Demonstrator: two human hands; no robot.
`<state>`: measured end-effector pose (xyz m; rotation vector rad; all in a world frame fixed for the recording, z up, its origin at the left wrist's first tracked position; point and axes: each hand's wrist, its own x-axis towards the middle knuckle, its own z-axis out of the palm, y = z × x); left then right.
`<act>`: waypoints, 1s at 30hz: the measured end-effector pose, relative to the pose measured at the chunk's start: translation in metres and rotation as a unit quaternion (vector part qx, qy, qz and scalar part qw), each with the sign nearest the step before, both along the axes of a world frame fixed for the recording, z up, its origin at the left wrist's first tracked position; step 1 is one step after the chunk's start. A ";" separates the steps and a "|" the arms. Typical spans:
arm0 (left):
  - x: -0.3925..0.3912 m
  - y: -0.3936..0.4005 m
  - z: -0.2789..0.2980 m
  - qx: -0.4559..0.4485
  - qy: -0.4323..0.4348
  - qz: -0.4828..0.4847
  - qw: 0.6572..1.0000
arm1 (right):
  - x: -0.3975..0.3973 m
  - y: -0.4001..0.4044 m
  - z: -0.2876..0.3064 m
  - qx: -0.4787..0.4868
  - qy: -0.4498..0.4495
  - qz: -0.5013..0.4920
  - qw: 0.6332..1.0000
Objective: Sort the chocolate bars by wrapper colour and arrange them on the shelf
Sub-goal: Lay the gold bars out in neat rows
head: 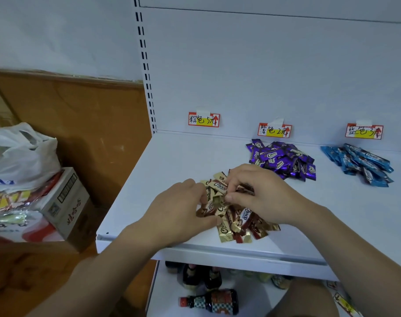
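1. While both hands work over the white shelf, the pile of gold and brown chocolate bars lies directly under and between them, near the shelf's front edge.
2. The left hand rests on the left side of that pile, its fingers curled inward and touching the wrappers; whether it actually grips one cannot be told, since the fingertips are tucked out of sight.
3. The right hand covers the right and rear part of the pile, with thumb and forefinger pinched together on a gold wrapper at the pile's top.
4. Behind the right hand, apart from the gold pile, sits a heap of purple bars, and further right a heap of blue bars.
5. On the back panel above each group hangs a handwritten price tag: one above the gold pile, one above the purple heap, one above the blue heap.
6. Much of the gold pile is hidden by the two hands, so the count of bars cannot be made out.
7. At the far right edge a dark object on the shelf is cut off and unreadable.
8. Below the shelf, dark bottles show partly, one lying on its side; the forearms block the rest.
9. To the left stand a cardboard box and a white plastic bag.
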<state>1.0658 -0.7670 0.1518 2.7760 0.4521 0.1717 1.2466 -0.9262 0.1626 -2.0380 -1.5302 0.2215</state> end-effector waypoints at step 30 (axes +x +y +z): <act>0.066 0.138 -0.019 0.109 -0.099 0.125 0.981 | 0.061 0.138 -0.010 0.009 0.008 -0.145 0.989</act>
